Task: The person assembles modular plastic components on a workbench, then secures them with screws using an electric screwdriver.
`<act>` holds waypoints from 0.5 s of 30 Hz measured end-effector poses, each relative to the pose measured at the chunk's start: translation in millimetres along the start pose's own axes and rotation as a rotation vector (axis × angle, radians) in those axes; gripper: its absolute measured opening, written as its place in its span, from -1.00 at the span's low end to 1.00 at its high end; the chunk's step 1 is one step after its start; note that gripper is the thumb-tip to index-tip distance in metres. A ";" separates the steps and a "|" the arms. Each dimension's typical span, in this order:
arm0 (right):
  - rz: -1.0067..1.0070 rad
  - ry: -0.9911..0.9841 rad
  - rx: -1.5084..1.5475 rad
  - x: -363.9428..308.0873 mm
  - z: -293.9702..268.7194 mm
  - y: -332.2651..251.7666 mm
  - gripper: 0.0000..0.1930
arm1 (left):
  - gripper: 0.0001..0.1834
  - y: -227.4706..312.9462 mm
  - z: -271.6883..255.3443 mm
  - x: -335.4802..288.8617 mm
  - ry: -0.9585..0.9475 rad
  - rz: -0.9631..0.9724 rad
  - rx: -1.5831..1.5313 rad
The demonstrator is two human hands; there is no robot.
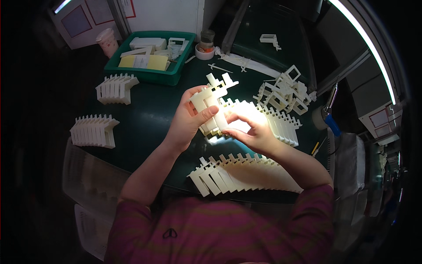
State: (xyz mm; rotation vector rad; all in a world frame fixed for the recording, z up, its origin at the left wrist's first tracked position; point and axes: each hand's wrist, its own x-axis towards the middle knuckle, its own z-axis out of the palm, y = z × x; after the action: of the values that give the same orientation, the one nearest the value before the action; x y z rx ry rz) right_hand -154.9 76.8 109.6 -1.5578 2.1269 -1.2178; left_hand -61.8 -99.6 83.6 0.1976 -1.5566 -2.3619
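In front of me, over the dark green table, my left hand (186,115) grips several cream-white plastic frames (206,101) stacked together, thumb across their face. Small tabs and blocks stick out at the top of the stack. Thumb and fingers of my right hand (251,130) close on its lower right edge, under a bright spot of light. Just behind the right hand lies a row of similar frames (283,125), partly hidden by it. A longer row of frames (246,174) leans along the near table edge, under my right forearm.
Two short rows of frames (115,89) (93,132) stand on the left. A green tray (173,78) with plastic parts and a yellow paper sits at the back, beside a pinkish cup (107,42) and a small jar (205,46). Loose frames (285,92) are heaped at right, near a blue-handled tool (332,125).
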 end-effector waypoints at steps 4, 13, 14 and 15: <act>-0.037 0.097 0.043 -30.7 3.2 -16.3 -0.87 | -0.39 -14.3 -28.4 -19.4 0.144 -0.003 -0.051; 0.034 0.322 0.506 -94.3 34.2 -39.5 -0.86 | -0.45 -78.9 -68.1 -15.1 0.365 0.041 0.807; 0.031 0.322 0.509 -94.6 39.5 -40.2 -0.86 | -0.42 -84.7 -69.8 -14.6 0.335 0.080 1.054; 0.031 0.346 0.542 -96.8 44.1 -42.0 -0.86 | -0.37 -87.3 -69.2 -10.9 0.314 0.081 1.176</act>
State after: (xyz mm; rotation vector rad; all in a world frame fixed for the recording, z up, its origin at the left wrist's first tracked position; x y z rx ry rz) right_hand -60.2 136.6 86.5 -1.1346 1.7572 -1.9608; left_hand -47.6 -124.7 -24.6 0.6755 -2.4611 -1.0055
